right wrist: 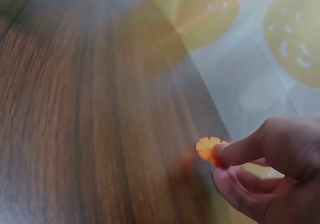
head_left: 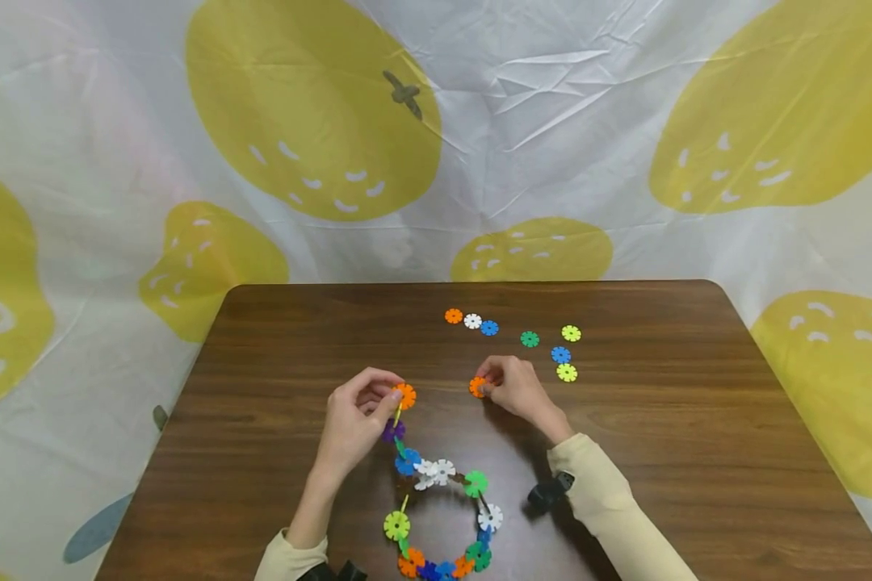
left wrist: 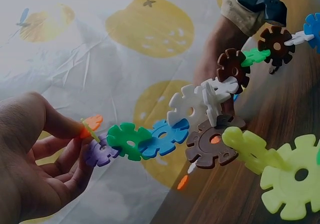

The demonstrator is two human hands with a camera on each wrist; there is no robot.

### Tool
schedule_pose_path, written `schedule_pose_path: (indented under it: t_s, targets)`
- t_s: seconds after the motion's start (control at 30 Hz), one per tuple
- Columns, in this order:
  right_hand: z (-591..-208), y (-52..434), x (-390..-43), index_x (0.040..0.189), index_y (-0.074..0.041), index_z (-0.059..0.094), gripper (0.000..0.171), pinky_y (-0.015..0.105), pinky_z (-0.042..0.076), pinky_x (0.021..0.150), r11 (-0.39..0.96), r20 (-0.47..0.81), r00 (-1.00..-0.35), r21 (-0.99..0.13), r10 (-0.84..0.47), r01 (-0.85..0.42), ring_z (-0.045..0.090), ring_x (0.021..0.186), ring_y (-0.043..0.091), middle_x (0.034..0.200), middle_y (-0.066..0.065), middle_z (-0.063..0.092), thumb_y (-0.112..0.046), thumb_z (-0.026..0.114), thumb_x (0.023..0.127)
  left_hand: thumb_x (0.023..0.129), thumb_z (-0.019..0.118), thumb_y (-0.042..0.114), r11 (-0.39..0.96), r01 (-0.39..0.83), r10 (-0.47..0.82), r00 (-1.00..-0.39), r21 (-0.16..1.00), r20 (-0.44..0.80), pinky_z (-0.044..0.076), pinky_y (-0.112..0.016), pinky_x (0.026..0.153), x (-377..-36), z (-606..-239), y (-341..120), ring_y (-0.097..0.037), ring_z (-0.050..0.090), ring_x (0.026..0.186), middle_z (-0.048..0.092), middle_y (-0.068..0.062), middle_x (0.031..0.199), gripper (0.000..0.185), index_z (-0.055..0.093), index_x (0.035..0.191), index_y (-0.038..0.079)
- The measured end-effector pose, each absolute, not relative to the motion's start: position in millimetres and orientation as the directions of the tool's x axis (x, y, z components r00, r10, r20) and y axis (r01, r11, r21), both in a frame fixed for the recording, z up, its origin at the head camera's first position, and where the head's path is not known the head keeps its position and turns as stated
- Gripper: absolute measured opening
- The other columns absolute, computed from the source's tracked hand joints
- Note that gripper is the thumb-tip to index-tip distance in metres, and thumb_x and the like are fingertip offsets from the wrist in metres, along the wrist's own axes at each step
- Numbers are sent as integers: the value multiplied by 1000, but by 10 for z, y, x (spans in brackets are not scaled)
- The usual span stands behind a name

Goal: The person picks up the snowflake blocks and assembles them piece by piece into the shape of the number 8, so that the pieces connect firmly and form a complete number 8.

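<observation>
My left hand [head_left: 362, 415] pinches the orange notched disc [head_left: 405, 396] at the upper end of a chain of interlocked plastic discs. Below it the chain runs through a purple disc [head_left: 394, 430] and a blue disc [head_left: 408, 461] into a ring of many colours. In the left wrist view, white discs [left wrist: 187, 107] and a brown disc [left wrist: 212, 141] join the ring where the chain branches off. With thumb and fingers, my right hand [head_left: 516, 387] holds a loose orange disc [right wrist: 209, 148], apart from the chain.
Several loose discs lie at the back of the brown table [head_left: 298, 339], among them a white one [head_left: 473, 321], a green one [head_left: 530, 339] and a yellow one [head_left: 567, 372]. Behind the table hangs a cloth [head_left: 538, 121] printed with yellow fruit.
</observation>
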State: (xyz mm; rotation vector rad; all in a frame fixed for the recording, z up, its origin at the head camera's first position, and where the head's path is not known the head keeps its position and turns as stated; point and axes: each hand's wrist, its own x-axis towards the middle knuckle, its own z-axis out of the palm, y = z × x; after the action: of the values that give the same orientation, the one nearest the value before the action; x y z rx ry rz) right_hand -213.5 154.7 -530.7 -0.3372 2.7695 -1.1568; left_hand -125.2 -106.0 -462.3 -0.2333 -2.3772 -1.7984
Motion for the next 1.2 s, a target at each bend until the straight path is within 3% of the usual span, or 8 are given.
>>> schedule_pose_path:
  t_s: [0.23, 0.4, 0.7, 0.9, 1.2]
  targets:
    - [-5148, 1473, -2025, 95, -10, 75, 9, 24, 56, 68, 523, 91, -943, -813, -321, -256, 69, 74, 12, 86, 4, 77, -6, 78, 87, 90, 73, -1, 276, 218, 31, -975, 936, 218, 57, -20, 69, -1242, -4619, -1064, -14, 65, 73, 69, -13, 86, 12, 73, 101, 4]
    - [-4917, 1338, -1901, 97, -8, 74, 10, 24, 58, 69, 331, 187, -910, -889, -370, -317, 72, 77, 25, 89, 8, 76, -7, 77, 88, 90, 73, -1, 270, 211, 27, -977, 940, 211, 57, -19, 68, -1244, -4607, -1072, -13, 65, 72, 69, -13, 86, 11, 73, 100, 3]
    - [-4610, 1165, -1731, 99, -6, 74, 7, 29, 61, 75, 155, 314, -852, -900, -420, -408, 74, 82, 27, 94, 10, 76, -5, 74, 91, 91, 72, -1, 266, 206, 33, -978, 942, 204, 58, -19, 71, -1242, -4592, -1068, -16, 67, 74, 70, -15, 88, 11, 72, 102, 2]
    - [-4599, 1118, -1710, 95, -7, 75, 9, 29, 62, 77, 184, 467, -775, -794, -425, -579, 74, 83, 22, 91, 9, 75, 0, 74, 89, 91, 72, 0, 263, 222, 44, -975, 939, 218, 58, -19, 72, -1230, -4588, -1060, -16, 66, 74, 70, -15, 89, 11, 72, 102, 2]
    - [-4556, 1036, -1630, 94, -8, 77, 15, 23, 60, 77, 252, 695, -552, -493, -461, -833, 73, 85, 15, 92, 3, 75, 4, 77, 84, 85, 74, -8, 248, 263, -14, -962, 932, 274, 59, -20, 67, -1204, -4597, -1001, -12, 65, 69, 72, -15, 85, 12, 74, 95, 0]
